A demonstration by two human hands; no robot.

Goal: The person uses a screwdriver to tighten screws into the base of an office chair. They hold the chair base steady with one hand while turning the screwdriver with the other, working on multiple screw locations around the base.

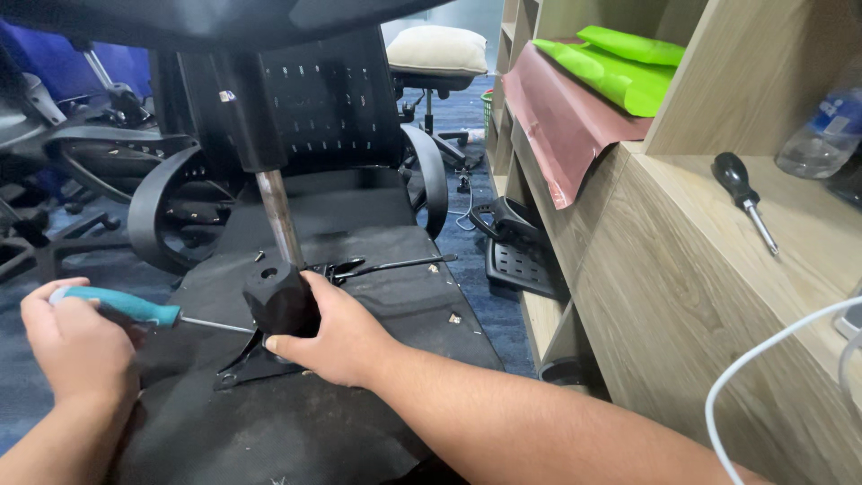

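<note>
Both hands work at the black mechanism block point(280, 301) at the foot of a metal chair column point(278, 216).

The block is dark, rounded and chunky, with a small hole on top; it sits on a black metal plate point(247, 368) on the overturned chair seat point(359, 296), the steel column rising from it at a slight tilt. The right hand point(337, 341) is wrapped around the block. The left hand point(76, 346) is closed on a teal-handled screwdriver point(135, 310), its shaft lying level, tip just beside the block. Well apart on the wooden shelf point(682, 296) lie bright green flat packets point(620, 67) on a hanging pink sheet point(561, 117), a black-handled screwdriver point(743, 199) and a clear plastic bottle point(826, 126).
</note>
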